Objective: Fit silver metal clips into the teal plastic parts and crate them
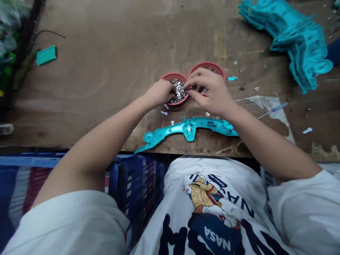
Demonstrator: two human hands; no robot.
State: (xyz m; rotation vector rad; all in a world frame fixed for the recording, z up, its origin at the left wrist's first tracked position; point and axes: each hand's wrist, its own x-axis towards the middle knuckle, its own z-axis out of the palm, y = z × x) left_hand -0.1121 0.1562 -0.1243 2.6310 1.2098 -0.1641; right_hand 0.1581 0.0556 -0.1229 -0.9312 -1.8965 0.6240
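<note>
My left hand [160, 92] dips its curled fingertips into the left red basket [173, 76], among many small shiny metal clips [179, 90]. What those fingers grip is hidden. My right hand [209, 88] reaches across the front of the right red basket [208, 65]. Its thumb and fingers come together in a pinch at the left basket's right rim, on something too small to make out. Nearer to me, a long curved turquoise plastic part [189, 129] lies along the table edge, its right end partly behind my right forearm.
Stacked turquoise plastic parts [297, 42] stand at the far right. A thin screwdriver [277, 108] lies right of my forearm, over torn paper. Small white pieces [164, 113] and a turquoise scrap [232, 78] are scattered about. A green block [46, 55] lies far left. Blue crates [132, 184] stand below the edge.
</note>
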